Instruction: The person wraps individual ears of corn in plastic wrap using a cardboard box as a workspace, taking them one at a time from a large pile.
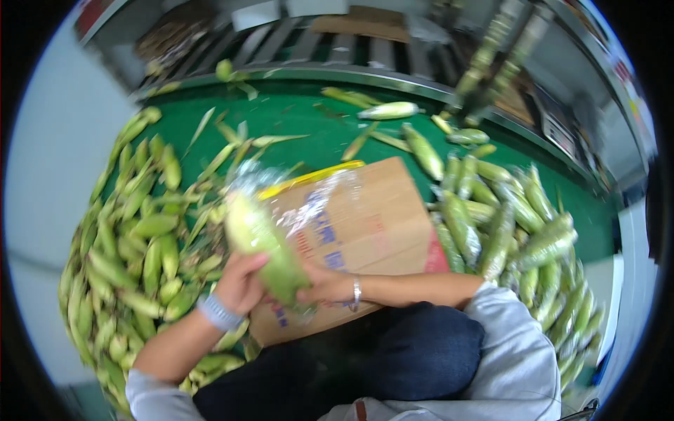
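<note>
An ear of corn in its green husk [268,247], with clear plastic film about it, is held up between both hands above a flattened cardboard box [368,226]. My left hand [242,281] grips its left side, around the middle. At its lower end, my right hand [324,284] holds it from the right. The corn is blurred and tilted, its pale end towards the upper left. Loose clear plastic film [321,205] lies on the box, beside a yellow strip [310,179] along the box's far edge.
Unwrapped corn in husk [152,226] is heaped on the left, with loose husk leaves [226,158] near it. Film-wrapped corn [505,231] is piled on the right. Beyond the green surface [284,116] stands a metal slatted rack [337,50] with cardboard on it.
</note>
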A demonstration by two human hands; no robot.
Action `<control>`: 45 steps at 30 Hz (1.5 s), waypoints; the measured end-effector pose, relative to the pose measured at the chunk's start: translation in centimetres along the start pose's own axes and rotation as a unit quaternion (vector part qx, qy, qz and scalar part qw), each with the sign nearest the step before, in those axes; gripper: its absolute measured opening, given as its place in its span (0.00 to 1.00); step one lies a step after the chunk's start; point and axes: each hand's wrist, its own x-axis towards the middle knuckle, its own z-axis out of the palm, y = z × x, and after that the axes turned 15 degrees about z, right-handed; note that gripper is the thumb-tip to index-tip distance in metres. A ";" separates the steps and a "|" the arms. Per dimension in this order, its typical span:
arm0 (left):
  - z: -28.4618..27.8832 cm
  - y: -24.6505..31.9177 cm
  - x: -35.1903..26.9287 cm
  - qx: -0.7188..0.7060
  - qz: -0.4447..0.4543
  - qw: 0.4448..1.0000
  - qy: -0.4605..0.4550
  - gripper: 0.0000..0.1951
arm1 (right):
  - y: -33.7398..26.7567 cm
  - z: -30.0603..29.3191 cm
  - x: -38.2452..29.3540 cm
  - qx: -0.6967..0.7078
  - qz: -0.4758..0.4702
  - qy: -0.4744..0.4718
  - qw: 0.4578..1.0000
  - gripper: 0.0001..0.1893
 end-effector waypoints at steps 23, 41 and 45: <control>-27.0 -6.0 -12.9 0.815 -0.150 0.558 0.046 0.24 | -6.7 -34.1 -15.3 -0.591 0.209 0.710 0.321 0.34; -11.3 4.6 -1.6 0.720 0.335 0.593 0.135 0.30 | -7.2 -11.7 -5.0 -0.638 0.303 0.482 0.518 0.36; -2.3 3.0 7.2 0.767 0.366 0.527 -0.024 0.33 | -5.7 -13.2 -4.1 -0.495 0.264 0.441 0.701 0.21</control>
